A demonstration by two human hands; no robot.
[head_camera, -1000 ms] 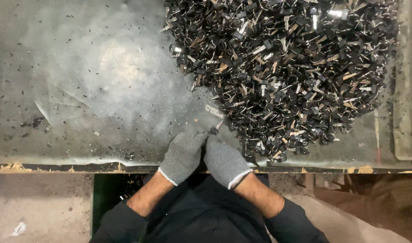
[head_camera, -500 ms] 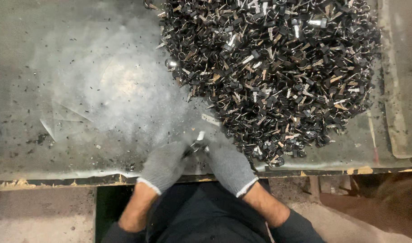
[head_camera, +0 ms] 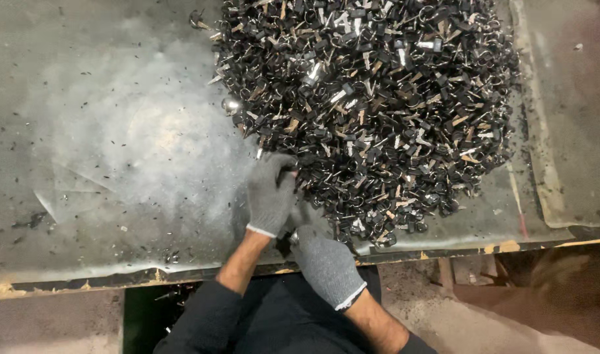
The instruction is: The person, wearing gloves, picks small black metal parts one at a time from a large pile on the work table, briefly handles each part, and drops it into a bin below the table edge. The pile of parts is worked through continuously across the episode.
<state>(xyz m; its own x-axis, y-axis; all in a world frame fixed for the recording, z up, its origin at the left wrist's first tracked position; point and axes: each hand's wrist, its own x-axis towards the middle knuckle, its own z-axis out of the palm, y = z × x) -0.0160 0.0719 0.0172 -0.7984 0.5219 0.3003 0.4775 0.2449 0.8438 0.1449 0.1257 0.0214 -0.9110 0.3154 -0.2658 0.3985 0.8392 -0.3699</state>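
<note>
A big heap of small black and metal pieces [head_camera: 372, 105] covers the right half of a worn grey table [head_camera: 116, 131]. Both my hands wear grey knit gloves. My left hand [head_camera: 270, 193] reaches forward to the heap's near edge, fingers curled down onto the pieces; what sits under them is hidden. My right hand [head_camera: 326, 262] is closed in a fist at the table's front edge, just behind the left wrist, with a small shiny metal piece [head_camera: 293, 237] showing at its thumb side.
The table's left half bears a pale dusty patch [head_camera: 149, 131] and scattered dark crumbs. A raised strip [head_camera: 542, 151] runs along the right of the heap. Below the front edge [head_camera: 444, 252] are my dark clothes and a dusty floor.
My hands were together at the front edge. The left hand has since moved forward into the heap's edge, while the right has stayed back by the table's edge.
</note>
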